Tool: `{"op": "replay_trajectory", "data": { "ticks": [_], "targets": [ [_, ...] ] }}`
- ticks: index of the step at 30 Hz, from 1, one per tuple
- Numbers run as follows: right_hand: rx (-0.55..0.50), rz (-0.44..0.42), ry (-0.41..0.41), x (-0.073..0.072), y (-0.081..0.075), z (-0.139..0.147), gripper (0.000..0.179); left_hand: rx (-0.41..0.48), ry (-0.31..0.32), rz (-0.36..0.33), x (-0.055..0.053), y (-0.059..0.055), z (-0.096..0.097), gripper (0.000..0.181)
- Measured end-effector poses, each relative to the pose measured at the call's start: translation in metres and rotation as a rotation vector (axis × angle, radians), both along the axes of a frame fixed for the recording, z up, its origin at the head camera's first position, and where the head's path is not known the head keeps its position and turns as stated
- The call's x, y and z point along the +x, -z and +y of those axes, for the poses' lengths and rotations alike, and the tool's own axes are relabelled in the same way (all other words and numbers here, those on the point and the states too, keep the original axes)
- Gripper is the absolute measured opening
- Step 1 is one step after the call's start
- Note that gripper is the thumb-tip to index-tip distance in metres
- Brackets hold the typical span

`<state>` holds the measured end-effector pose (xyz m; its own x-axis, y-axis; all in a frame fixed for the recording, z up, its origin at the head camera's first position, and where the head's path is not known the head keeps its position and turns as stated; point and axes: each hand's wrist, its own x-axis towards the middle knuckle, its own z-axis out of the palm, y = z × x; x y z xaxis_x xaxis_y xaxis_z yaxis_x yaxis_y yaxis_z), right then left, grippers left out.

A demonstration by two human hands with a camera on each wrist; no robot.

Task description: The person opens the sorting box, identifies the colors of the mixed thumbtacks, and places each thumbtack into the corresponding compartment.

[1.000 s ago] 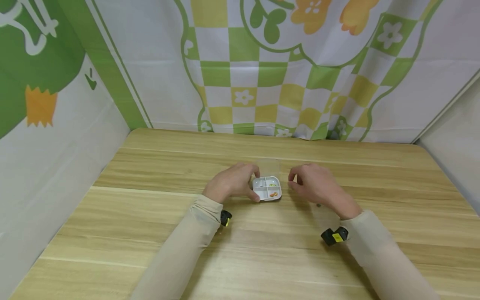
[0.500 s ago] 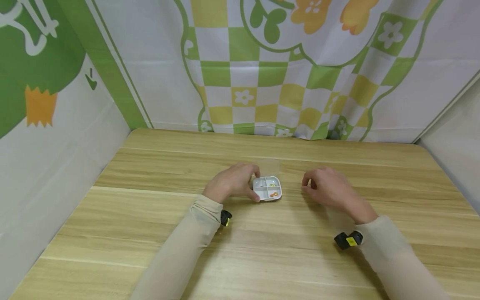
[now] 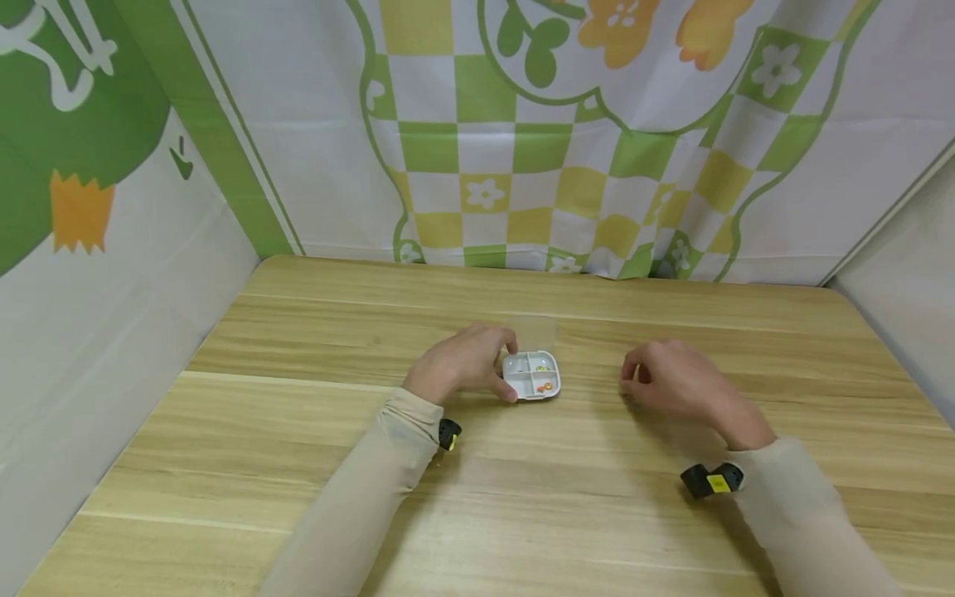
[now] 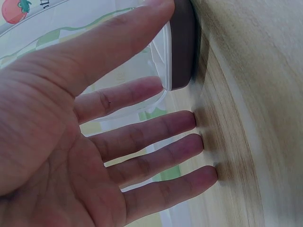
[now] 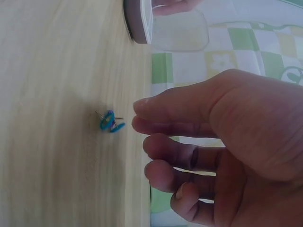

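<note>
On the table (image 3: 522, 514): pinching case (image 3: 522, 386) in left hand (image 3: 464, 358), presumably to steady; poising curled, empty right hand (image 3: 681, 379) beside possible earrings (image 5: 109, 123).

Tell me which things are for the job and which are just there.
Seem part of the job:
white sectioned box, held by the left hand
clear lid
orange bits and yellow bits inside
small blue pieces near the right hand

Seem just around:
checked curtain
black wrist devices
wooden table
</note>
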<state>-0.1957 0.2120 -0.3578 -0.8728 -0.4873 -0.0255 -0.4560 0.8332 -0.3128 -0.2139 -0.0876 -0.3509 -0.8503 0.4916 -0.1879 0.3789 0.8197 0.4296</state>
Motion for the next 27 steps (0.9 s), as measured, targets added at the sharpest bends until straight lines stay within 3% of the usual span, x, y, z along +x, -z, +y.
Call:
{"op": "replay_trajectory", "data": {
  "ticks": [12, 27],
  "targets": [
    [0.018, -0.070, -0.006, -0.0004, -0.0050, 0.0095, 0.006, 0.004, 0.001, 0.001, -0.0005, 0.0010, 0.0003, 0.062],
    [0.033, -0.046, -0.061, -0.0038, 0.0025, 0.0076, 0.008, 0.017, 0.005, -0.006, -0.0012, 0.0010, 0.0000, 0.062]
  ]
}}
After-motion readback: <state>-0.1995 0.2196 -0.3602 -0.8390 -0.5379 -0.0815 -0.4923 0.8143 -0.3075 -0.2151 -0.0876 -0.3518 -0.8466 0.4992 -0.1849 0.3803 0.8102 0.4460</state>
